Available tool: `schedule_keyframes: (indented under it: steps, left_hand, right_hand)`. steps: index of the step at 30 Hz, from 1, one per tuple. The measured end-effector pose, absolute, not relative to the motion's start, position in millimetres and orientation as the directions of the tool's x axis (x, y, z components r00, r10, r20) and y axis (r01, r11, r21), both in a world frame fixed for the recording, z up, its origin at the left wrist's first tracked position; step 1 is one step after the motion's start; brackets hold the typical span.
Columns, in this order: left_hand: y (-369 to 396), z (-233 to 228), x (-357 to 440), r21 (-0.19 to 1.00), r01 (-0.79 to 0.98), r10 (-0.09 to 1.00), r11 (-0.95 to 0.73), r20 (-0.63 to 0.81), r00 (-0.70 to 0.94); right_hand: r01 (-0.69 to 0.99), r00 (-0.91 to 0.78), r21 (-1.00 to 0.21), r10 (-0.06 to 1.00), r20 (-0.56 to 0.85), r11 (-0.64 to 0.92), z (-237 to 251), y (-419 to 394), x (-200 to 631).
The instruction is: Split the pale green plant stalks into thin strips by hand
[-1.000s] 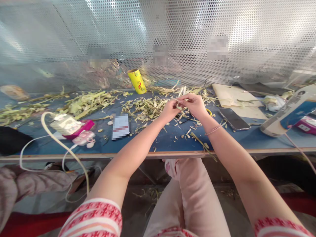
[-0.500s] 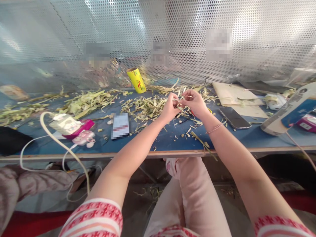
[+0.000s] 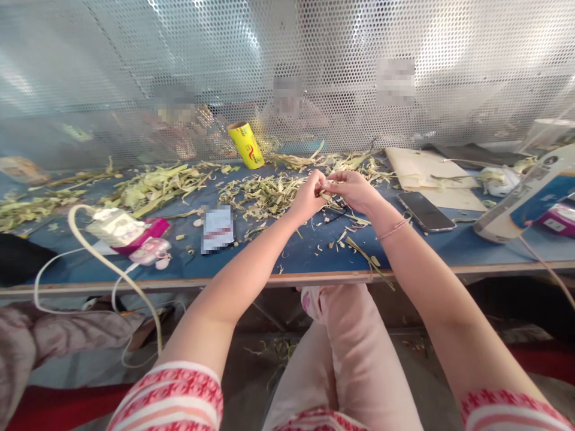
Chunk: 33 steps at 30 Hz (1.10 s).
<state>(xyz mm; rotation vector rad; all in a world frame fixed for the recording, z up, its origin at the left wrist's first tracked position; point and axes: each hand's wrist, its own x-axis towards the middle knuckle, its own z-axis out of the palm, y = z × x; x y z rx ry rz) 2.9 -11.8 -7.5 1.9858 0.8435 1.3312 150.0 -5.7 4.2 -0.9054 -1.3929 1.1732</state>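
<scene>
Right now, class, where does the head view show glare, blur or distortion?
In the head view, bright glare patches the perforated panel; also there, plant scraps at the far left look soft, the white-and-blue container leans, perhaps stretched by the lens, and detail between the fingers is too small to make out.

"What is standing at the back?"

"A yellow tube (image 3: 247, 147) — it is rising before a perforated metal screen (image 3: 332, 66)."

"And elsewhere?"

"A phone (image 3: 426, 212) is lying near beige sheets (image 3: 413, 169) at right — a pale cable (image 3: 155, 317) is trailing off the blue table (image 3: 449, 251) at left."
</scene>
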Motion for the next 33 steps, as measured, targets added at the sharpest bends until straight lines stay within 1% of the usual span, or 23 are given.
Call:
schedule_keyframes:
  steps: [2,5,8,12,15,19,20,22,25,28,31,33]
  left_hand:
    - [-11.2,-8.6,2.3,0.754,0.183,0.768,-0.63,0.572,0.287]
    - [-9.3,-11.1,1.2,0.72,0.211,0.746,-0.661,0.603,0.283]
    - [-7.6,-13.2,0.0,0.691,0.239,0.731,-0.682,0.626,0.272]
    - [-6.9,-13.8,-1.0,0.682,0.262,0.731,-0.682,0.639,0.238]
    - [-5.0,-14.7,-1.1,0.661,0.266,0.712,-0.702,0.668,0.216]
    - [1.0,-18.1,-1.0,0.568,0.311,0.638,-0.762,0.742,0.207]
    - [2.2,-18.9,-1.0,0.546,0.322,0.621,-0.773,0.754,0.212]
    - [3.3,-19.6,-0.7,0.527,0.328,0.607,-0.784,0.76,0.231]
    - [1.7,-18.9,0.2,0.544,0.308,0.621,-0.78,0.735,0.274]
    - [-0.5,-18.3,1.7,0.583,0.268,0.642,-0.767,0.691,0.332]
    - [-1.8,-18.3,3.2,0.626,0.229,0.663,-0.746,0.662,0.35]
    - [-2.7,-18.0,4.4,0.659,0.201,0.682,-0.725,0.643,0.349]
  right_hand:
    - [-0.061,-0.15,-0.974,0.963,0.225,0.219,4.9,-6.3,150.0]
    - [0.01,-0.075,-0.958,0.956,0.284,0.285,4.3,-5.6,150.6]
    - [0.137,-0.012,-0.926,0.935,0.354,0.352,3.5,-4.3,152.1]
    - [0.328,-0.024,-0.864,0.918,0.396,0.381,6.9,-6.2,153.4]
    - [0.418,-0.026,-0.831,0.919,0.393,0.367,12.4,-11.9,153.5]
    - [0.488,-0.071,-0.808,0.938,0.339,0.329,17.1,-19.2,153.7]
    - [0.473,-0.095,-0.819,0.943,0.319,0.325,17.0,-19.8,153.5]
    - [0.374,-0.154,-0.872,0.948,0.279,0.317,15.5,-19.5,152.4]
    - [0.127,-0.236,-0.957,0.945,0.228,0.262,12.9,-17.8,149.4]
    - [-0.06,-0.241,-0.987,0.957,0.161,0.151,13.3,-18.5,146.7]
    - [-0.117,-0.222,-0.988,0.967,0.121,0.096,14.0,-19.0,145.5]
    - [-0.103,-0.189,-0.985,0.969,0.157,0.14,11.7,-16.2,144.8]
